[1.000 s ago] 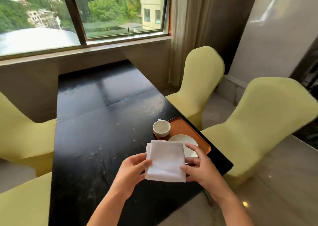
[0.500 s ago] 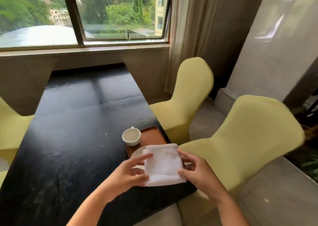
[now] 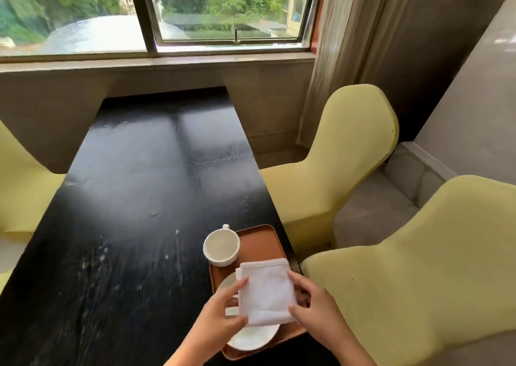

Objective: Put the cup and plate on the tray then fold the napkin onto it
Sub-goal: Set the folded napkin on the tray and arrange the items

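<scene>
A folded white napkin (image 3: pixel 266 291) is held over the orange tray (image 3: pixel 258 243), above the white plate (image 3: pixel 252 337) that lies in the tray's near half. My left hand (image 3: pixel 220 314) pinches the napkin's left edge and my right hand (image 3: pixel 315 307) pinches its right edge. An empty white cup (image 3: pixel 221 247) stands at the tray's far left corner, its handle pointing away. Most of the plate is hidden by the napkin and my hands.
The tray sits at the right edge of a long black table (image 3: pixel 134 198) that runs toward a window. Yellow-green chairs stand on the right (image 3: pixel 340 153), near right (image 3: pixel 418 268) and left (image 3: pixel 19 184).
Both hands carried the folded napkin from in front of the tray to over the plate. My view swung right and closer, so the tray now lies straight ahead.
</scene>
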Available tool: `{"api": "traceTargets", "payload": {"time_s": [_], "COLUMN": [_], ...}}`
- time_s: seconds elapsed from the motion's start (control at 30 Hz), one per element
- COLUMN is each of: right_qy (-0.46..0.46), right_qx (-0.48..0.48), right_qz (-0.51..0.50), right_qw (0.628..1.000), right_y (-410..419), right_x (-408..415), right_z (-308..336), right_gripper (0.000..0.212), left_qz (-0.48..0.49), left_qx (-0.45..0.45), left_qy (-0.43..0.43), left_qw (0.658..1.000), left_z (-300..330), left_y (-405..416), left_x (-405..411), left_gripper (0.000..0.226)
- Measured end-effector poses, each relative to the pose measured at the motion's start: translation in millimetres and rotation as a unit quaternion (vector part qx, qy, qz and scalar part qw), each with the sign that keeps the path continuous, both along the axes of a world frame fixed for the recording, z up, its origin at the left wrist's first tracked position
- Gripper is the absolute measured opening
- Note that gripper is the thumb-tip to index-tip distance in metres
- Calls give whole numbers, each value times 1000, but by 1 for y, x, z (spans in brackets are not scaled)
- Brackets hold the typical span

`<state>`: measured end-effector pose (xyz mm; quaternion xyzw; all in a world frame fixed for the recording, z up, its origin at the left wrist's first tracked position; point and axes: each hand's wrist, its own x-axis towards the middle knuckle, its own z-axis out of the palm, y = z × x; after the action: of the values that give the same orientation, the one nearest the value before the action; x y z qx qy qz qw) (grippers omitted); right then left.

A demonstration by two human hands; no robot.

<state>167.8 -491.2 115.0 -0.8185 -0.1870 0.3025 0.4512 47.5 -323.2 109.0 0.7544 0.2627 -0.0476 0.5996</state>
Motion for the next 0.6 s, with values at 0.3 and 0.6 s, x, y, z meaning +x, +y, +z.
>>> {"api": "traceTargets", "payload": {"time_s": [0.3,0.6], "right_qy": [-79,-171], "right_qx": [-105,-130], "right_qz": [17,105], "right_qw": [991,971], "right_y": [55,88], "right_x": [92,141], "right_z": [-77,-142], "right_gripper": [54,48], "left_qz": [100,163], "left_qx": [81,183], "left_qy": [59,91], "left_qw": [990,965], "left_z": [-67,-134], "left_y": [10,4], "left_x": [106,165], "left_gripper": [61,62]}}
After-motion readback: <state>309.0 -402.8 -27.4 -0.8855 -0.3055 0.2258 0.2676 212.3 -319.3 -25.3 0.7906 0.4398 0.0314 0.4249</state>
